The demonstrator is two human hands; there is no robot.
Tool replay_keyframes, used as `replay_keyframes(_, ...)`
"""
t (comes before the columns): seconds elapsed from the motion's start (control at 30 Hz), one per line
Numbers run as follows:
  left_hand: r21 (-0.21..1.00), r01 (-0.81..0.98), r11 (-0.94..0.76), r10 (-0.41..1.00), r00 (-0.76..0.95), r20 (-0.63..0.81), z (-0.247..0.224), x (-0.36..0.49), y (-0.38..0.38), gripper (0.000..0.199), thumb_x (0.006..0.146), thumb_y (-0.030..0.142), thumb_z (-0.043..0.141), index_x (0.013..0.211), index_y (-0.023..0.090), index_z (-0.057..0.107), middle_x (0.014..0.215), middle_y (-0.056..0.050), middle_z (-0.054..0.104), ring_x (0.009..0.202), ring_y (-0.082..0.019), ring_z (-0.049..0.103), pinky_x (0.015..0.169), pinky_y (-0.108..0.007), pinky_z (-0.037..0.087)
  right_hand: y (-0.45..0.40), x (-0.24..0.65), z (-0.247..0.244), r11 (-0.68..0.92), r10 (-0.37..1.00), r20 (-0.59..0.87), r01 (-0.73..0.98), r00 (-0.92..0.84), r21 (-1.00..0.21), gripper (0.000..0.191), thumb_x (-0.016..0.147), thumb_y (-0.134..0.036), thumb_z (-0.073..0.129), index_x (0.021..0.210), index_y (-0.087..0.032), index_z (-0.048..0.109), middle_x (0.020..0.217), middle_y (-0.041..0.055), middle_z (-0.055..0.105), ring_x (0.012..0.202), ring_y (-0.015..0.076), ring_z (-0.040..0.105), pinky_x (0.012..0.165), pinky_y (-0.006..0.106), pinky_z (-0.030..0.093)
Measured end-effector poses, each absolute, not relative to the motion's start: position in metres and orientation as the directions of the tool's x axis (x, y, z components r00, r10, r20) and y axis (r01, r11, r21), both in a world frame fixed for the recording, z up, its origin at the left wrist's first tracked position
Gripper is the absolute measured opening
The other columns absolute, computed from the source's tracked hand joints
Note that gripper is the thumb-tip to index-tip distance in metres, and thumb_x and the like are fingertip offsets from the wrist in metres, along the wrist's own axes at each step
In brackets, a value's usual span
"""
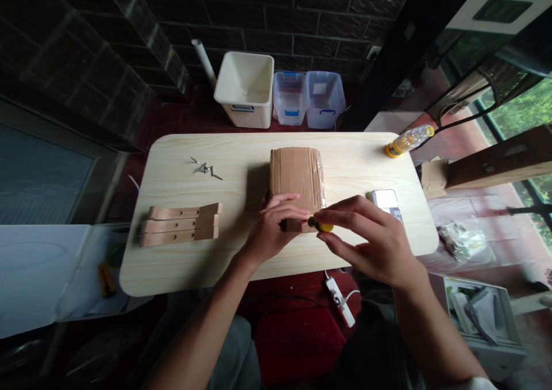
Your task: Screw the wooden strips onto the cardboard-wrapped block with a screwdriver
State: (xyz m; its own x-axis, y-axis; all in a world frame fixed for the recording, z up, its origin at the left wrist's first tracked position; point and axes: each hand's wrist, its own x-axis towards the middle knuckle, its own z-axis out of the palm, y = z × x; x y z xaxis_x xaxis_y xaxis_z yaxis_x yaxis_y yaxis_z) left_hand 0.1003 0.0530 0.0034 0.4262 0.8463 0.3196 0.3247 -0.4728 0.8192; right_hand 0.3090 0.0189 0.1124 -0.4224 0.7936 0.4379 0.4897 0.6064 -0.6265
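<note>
Nearest the camera, two bare forearms reach over the near edge of the worktop (353, 160), above a white power strip (340, 302). The left hand (276, 223) lies over the near side of a cardboard box (297, 168), its fingers on a small wooden piece (294, 225); how far it closes cannot be told, as its thumb is hidden. The right hand (379, 237) is pinched shut around a yellow-and-black tool (323, 226), whose dark end meets the piece.

Pale wood separates the box from three wooden parts (183, 226) near the left edge and loose screws (204, 168) farther back. Another gap runs right to a phone (386, 199). A clear bottle (407, 141) with a yellow cap is at the far right corner; the worktop's corners are rounded.

Beyond the far edge, a cream bin (250, 115) adjoins two translucent tubs (325, 117) with blue handles; a white sheet shows in the right one. Near right, below the worktop, an open white box (491, 356) holds pale, sheet-like items.
</note>
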Motion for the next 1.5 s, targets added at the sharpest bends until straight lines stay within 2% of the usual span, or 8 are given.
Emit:
replay_keyframes(0.3, 0.818, 0.323, -0.475, 0.846, 0.425, 0.324, 0.0005, 0.0994, 0.0534, 0.010, 0.086, 0.026, 0.070, 0.094, 0.022, 0.074, 0.097, -0.005, 0.076, 0.125, -0.026, 0.057, 0.100, -0.045, 0.052, 0.0191, 0.3052, 0.1119, 0.632, 0.766, 0.415, 0.455, -0.491, -0.628, 0.042, 0.091, -0.014, 0.058, 0.131, -0.024, 0.059, 0.118, 0.0089, 0.068, 0.106, 0.0210, 0.067, 0.088, 0.037, 0.059)
replay_keyframes(0.87, 0.826, 0.316, -0.467, 0.847, 0.427, 0.315, 0.0027, 0.1007, 0.0528, 0.009, 0.087, 0.027, 0.070, 0.093, 0.022, 0.073, 0.098, -0.005, 0.076, 0.124, -0.026, 0.057, 0.102, -0.045, 0.051, 0.0193, 0.3071, 0.1064, 0.599, 0.800, 0.442, 0.493, -0.406, -0.630, 0.032, 0.089, -0.020, 0.067, 0.120, -0.025, 0.064, 0.100, 0.0061, 0.067, 0.092, 0.0195, 0.067, 0.078, 0.032, 0.060)
replay_keyframes(1.03, 0.824, 0.325, -0.464, 0.852, 0.419, 0.314, 0.0028, 0.1005, 0.0528, 0.013, 0.085, 0.029, 0.072, 0.095, 0.022, 0.073, 0.096, -0.006, 0.076, 0.124, -0.027, 0.057, 0.100, -0.045, 0.051, 0.0197, 0.3067, 0.1045, 0.632, 0.774, 0.454, 0.499, -0.441, -0.593, 0.039, 0.090, -0.017, 0.065, 0.126, -0.030, 0.063, 0.107, 0.0062, 0.066, 0.097, 0.0191, 0.067, 0.080, 0.032, 0.060)
replay_keyframes(1.2, 0.824, 0.328, -0.462, 0.849, 0.431, 0.304, 0.0023, 0.1000, 0.0529, 0.014, 0.087, 0.030, 0.070, 0.098, 0.022, 0.073, 0.098, -0.005, 0.076, 0.125, -0.027, 0.056, 0.101, -0.045, 0.051, 0.0192, 0.3052, 0.1099, 0.627, 0.773, 0.410, 0.483, -0.484, -0.611, 0.042, 0.091, -0.012, 0.057, 0.130, -0.027, 0.062, 0.119, 0.0083, 0.066, 0.107, 0.0208, 0.067, 0.090, 0.037, 0.059)
replay_keyframes(1.5, 0.820, 0.323, -0.473, 0.846, 0.428, 0.319, 0.0018, 0.1004, 0.0529, 0.011, 0.086, 0.027, 0.070, 0.096, 0.022, 0.073, 0.095, -0.005, 0.076, 0.124, -0.026, 0.056, 0.100, -0.045, 0.052, 0.0191, 0.3059, 0.1111, 0.627, 0.775, 0.421, 0.491, -0.471, -0.605, 0.043, 0.090, -0.012, 0.060, 0.131, -0.026, 0.061, 0.118, 0.0083, 0.069, 0.105, 0.0204, 0.069, 0.089, 0.035, 0.060)
